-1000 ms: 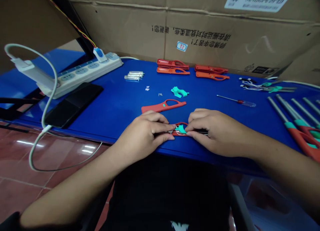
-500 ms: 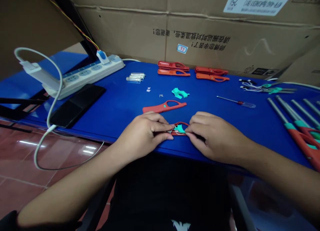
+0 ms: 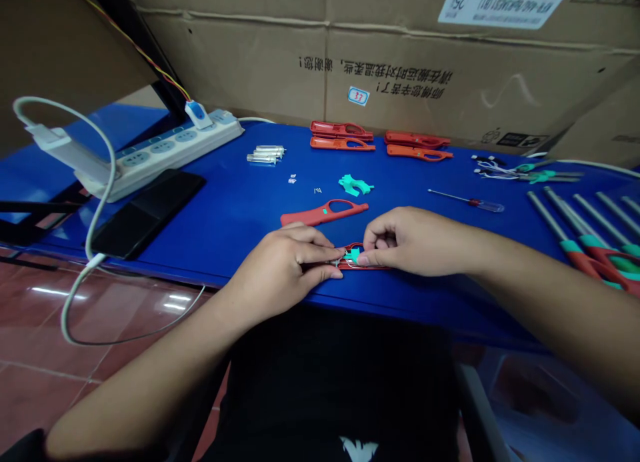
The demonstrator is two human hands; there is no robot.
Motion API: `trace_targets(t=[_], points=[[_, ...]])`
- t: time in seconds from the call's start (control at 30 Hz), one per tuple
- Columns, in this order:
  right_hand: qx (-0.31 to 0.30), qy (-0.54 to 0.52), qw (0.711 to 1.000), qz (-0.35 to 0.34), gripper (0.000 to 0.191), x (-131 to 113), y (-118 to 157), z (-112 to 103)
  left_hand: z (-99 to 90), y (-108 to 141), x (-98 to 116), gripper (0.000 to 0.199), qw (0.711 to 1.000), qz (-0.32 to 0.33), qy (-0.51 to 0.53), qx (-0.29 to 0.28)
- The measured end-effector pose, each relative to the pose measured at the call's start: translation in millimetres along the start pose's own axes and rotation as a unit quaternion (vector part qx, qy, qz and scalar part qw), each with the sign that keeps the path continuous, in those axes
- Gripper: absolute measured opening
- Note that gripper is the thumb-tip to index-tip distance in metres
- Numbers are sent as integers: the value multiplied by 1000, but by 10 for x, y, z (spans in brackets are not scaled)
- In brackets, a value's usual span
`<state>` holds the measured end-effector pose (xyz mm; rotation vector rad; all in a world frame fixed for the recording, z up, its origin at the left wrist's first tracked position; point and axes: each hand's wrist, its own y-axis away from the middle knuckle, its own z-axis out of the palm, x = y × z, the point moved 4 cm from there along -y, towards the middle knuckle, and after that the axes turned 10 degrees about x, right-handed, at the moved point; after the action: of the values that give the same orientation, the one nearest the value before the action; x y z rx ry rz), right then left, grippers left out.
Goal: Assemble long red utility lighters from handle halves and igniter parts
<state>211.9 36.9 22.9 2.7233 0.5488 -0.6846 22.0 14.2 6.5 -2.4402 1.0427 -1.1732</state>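
1. Across the lower middle of the frame, 2 bare hands: left hand [image 3: 280,272] and right hand [image 3: 415,242], almost meeting at the fingertips.
2. Directly between those 2 hands, under the fingertips, 1 red plastic lighter handle [image 3: 363,265] lying flat on the blue table [image 3: 235,235], with 1 teal plastic piece [image 3: 353,255] and a loop of thin wire [image 3: 356,265] on it.
3. On the left hand, palm down, fingers pressed together side by side, tips against the left end of that handle; thumb hidden, so any real grip impossible to tell.
4. On the right hand, thumb and index finger pinched together at the teal plastic piece, other fingers curled inward.
5. Just above the left hand, 1 more red handle half [image 3: 324,213] with a small teal mark, apart from the others.
6. Along the upper middle of the table, 4 red and orange handle halves [image 3: 340,129] in 2 pairs.
7. Left of those pairs, 3 metal-capped tubes [image 3: 265,155]; below them, tiny white bits [image 3: 293,179]; to their right, a small cluster of teal parts [image 3: 355,185].
8. Toward the right, 1 small screwdriver [image 3: 467,201], wired teal parts [image 3: 525,173] too tangled to count, and at the right edge, 5 metal rods of red-handled lighters [image 3: 575,245].
9. At upper left, 1 white power strip [image 3: 160,149] with 1 blue plug [image 3: 197,114], 1 white cable [image 3: 111,175], and 1 black phone [image 3: 147,212]; behind the table, 1 wall of cardboard cartons [image 3: 400,62].
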Motion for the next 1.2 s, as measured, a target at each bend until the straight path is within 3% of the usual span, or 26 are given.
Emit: trace_targets(t=[0.07, 0.2, 0.33, 0.43, 0.53, 0.83, 1.2], points=[[-24, 59, 998, -17, 26, -77, -31, 26, 1, -2, 6, 24, 1000, 6, -1, -2], [-16, 135, 990, -29, 24, -171, -20, 31, -3, 1, 10, 23, 1000, 4, -1, -1], [-5, 83, 996, -30, 22, -120, 34, -10, 2, 8, 7, 23, 1000, 0, 0, 1], [49, 27, 994, -96, 19, -108, 71, -95, 5, 9, 9, 22, 1000, 1, -5, 0], [44, -5, 988, -147, 23, -108, 97, -103, 5, 13, 15, 24, 1000, -2, -3, -2], [97, -62, 988, -105, 12, -95, 76, 48, 9, 14, 20, 24, 1000, -12, 5, -2], [144, 67, 974, -164, 7, -227, 154, 96, 2, 14, 20, 22, 1000, -1, -5, 8]])
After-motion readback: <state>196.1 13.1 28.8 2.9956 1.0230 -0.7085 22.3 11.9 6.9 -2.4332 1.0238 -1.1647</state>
